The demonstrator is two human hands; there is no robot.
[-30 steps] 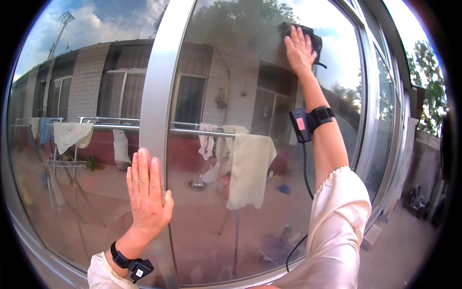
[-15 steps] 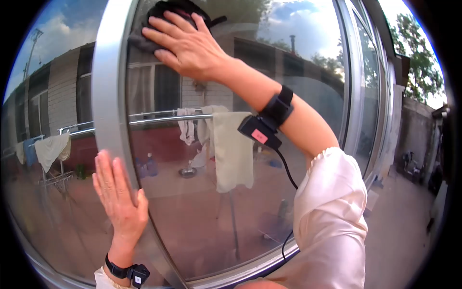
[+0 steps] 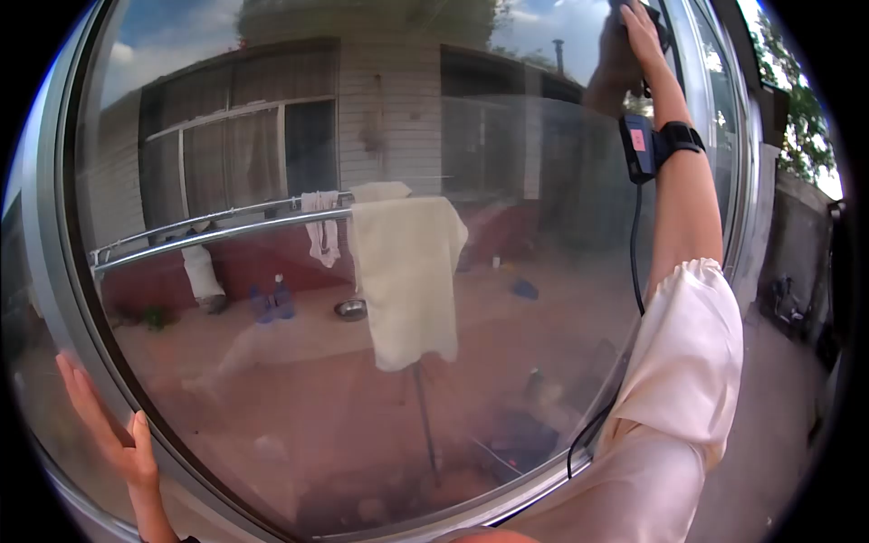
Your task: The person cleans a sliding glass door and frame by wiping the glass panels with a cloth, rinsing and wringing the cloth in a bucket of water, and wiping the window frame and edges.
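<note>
High at the upper right, my right hand [image 3: 644, 38] holds a dark cloth [image 3: 665, 33] against the window glass [image 3: 534, 299], near its right frame. The fingers lie nearly flat over the cloth, partly cut off by the top of the view. A dark reflection of hand and cloth shows beside them. At the lower left, my left hand [image 3: 122, 443] is open, fingers stretched and thumb apart, against or very close to the metal window frame [image 3: 81, 317]. Whether its palm touches is hard to tell.
Seen in or through the glass are a drying rail [image 3: 217, 237] with a pale towel [image 3: 405, 281], a metal bowl [image 3: 350, 310] and blue bottles [image 3: 282, 299]. A cable [image 3: 637, 244] runs down from a device strapped to my right forearm. On the right lies a concrete passage [image 3: 769, 407].
My right hand has swept the cloth rightward across the glass, from the left frame to the upper right. My left hand sits lower and farther left in view; the view has shifted right.
</note>
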